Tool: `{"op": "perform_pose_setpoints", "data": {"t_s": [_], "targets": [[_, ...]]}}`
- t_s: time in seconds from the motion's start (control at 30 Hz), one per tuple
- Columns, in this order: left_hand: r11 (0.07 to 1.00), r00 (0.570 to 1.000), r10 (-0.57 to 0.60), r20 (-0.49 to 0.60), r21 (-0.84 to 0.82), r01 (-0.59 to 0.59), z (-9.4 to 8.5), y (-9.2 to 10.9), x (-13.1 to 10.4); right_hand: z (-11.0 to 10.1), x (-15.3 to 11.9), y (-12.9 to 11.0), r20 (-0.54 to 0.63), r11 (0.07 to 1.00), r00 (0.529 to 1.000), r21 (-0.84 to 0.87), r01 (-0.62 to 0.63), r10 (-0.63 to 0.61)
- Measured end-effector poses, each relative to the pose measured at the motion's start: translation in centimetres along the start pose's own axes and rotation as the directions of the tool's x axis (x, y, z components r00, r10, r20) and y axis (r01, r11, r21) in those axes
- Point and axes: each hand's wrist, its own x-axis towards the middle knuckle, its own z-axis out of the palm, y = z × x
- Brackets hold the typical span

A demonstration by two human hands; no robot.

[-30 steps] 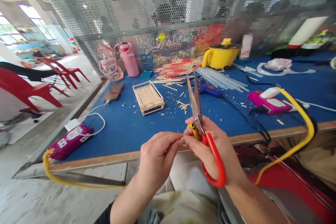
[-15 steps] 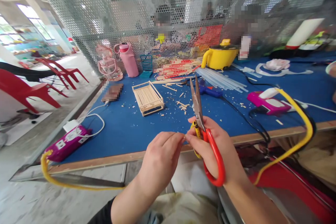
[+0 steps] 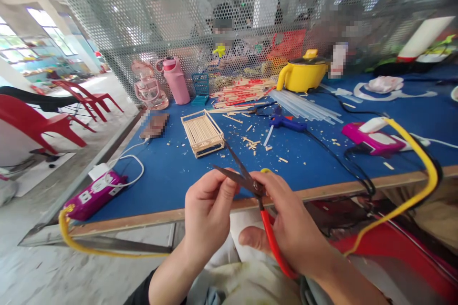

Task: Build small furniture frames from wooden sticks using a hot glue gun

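My right hand [image 3: 286, 219] is closed around red-handled scissors [image 3: 256, 188], whose parted blades point up and to the left. A bit of something yellow [image 3: 265, 170] shows behind its fingers. My left hand [image 3: 211, 209] pinches thumb and fingers together beside the lower blade; whatever it holds is too small or hidden to make out. Beyond both hands, a small tray-like frame of thin wooden sticks [image 3: 203, 134] rests on the blue table [image 3: 164, 181].
Loose red-tipped sticks [image 3: 243, 93], clear glue sticks [image 3: 307, 107] and a blue glue gun [image 3: 289, 123] lie farther back. A yellow pot [image 3: 304, 76] and pink bottle [image 3: 176, 81] stand by the mesh screen. Purple power strips [image 3: 95, 195] with cords sit at both sides.
The scissors have swung from pointing upward to pointing left, and their blades have spread wider. My left hand has turned, bringing its pinched fingertips beside the blade.
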Motion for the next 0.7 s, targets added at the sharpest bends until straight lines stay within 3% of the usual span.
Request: {"op": "perform_pose_setpoints", "data": {"t_s": [0.33,0.7], "targets": [[0.97,0.981,0.196,-0.004,0.145,-0.193,-0.64,-0.73,-0.37,-0.42,0.17,-0.24,0.033,0.999,0.999,-0.031,0.027,-0.026],[0.922,0.968,0.25,0.002,0.306,-0.238,-0.74,-0.3,-0.73,-0.2,-0.16,-0.14,0.014,0.999,1.0,-0.041,0.018,-0.017]]}}
